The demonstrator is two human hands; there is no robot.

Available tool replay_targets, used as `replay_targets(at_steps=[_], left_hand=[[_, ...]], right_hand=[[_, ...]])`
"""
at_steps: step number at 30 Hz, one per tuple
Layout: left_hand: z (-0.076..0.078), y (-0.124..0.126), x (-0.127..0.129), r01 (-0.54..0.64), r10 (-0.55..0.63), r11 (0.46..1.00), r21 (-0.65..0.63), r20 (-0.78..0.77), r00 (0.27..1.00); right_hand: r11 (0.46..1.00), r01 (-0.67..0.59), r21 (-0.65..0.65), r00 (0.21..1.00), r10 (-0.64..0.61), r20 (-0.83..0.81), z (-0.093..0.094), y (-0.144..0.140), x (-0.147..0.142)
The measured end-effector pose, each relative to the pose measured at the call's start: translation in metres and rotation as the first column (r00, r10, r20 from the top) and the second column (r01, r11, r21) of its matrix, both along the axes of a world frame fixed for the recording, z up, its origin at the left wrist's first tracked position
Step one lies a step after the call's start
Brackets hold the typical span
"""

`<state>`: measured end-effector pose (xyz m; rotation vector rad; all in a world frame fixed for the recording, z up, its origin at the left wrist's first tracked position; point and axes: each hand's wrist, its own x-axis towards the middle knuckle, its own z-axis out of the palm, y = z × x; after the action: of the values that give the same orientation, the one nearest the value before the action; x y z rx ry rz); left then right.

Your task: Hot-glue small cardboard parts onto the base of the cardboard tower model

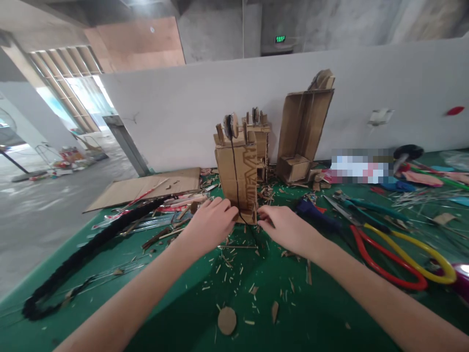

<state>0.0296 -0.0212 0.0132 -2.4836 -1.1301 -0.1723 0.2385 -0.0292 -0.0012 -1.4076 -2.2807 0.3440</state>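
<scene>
An upright cardboard tower (229,168) stands on the green table in front of me. Between posts at its top sits a round cardboard pulley (231,125), and a black string (235,171) hangs from it down the front to the base. My left hand (216,220) is closed at the tower's lower left corner, its fingertips on the base near the string. At the lower right edge, my right hand (280,224) has its thumb and fingers pinched together against the base. What lies between those fingertips is mostly hidden.
Behind stand another cardboard tower (262,139) and a tall open cardboard box (298,127). Scissors (370,232) and pliers (373,208) lie to the right. On the left are a fuzzy black strip (98,249) and a cardboard sheet (146,186). A cardboard disc (227,321) lies among scraps.
</scene>
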Motion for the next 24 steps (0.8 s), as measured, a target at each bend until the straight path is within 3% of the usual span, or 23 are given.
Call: replay_targets(at_steps=[4,12,24], left_hand=[[-0.008,0.001,0.02,0.001,-0.003,0.998,0.062,0.035,0.999],[-0.023,0.009,0.037,-0.005,0.004,1.0,0.002,0.245,0.97],[-0.027,0.014,0.044,0.037,-0.022,0.998,-0.056,0.251,0.968]], right_hand=[[0.998,0.04,0.045,0.999,-0.041,0.031,-0.012,0.006,-0.008],[0.99,0.083,0.112,0.993,-0.092,0.074,-0.017,0.007,-0.012],[0.986,0.092,0.14,0.996,-0.094,0.006,-0.026,0.009,-0.008]])
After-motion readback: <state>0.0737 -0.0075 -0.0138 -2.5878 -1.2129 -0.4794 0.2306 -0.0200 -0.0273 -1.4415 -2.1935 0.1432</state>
